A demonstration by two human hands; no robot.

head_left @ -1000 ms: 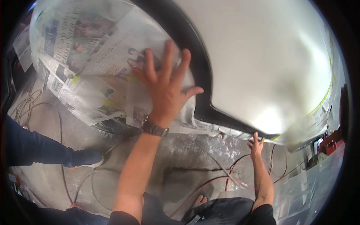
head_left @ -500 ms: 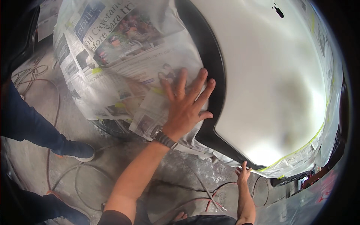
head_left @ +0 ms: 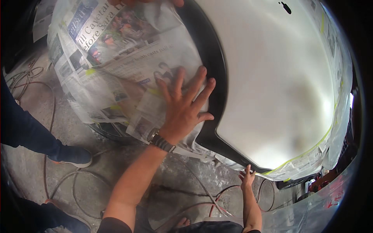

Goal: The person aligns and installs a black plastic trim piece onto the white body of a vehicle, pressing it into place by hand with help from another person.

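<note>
My left hand (head_left: 185,110), with a watch (head_left: 160,140) on its wrist, lies spread over the newspaper masking (head_left: 116,62). Its fingertips reach toward a curved black trim strip (head_left: 217,66) along the edge of a glossy white vehicle panel (head_left: 272,77). Lower down, my right hand (head_left: 247,177) touches the lower end of the trim with its fingers apart. Nothing shows in either hand. Strips of yellow-green tape (head_left: 307,154) run along the panel's lower right edge.
At the top edge another person's fingers (head_left: 176,2) rest near the trim. A person's dark trouser leg and shoe (head_left: 75,155) stand at the left. Hoses (head_left: 52,105) loop across the concrete floor, and clear plastic sheeting (head_left: 311,209) lies at the lower right.
The whole scene has shifted slightly left in view. Another person's fingers now show at the top edge. Both my hands keep their places on the masking and trim.
</note>
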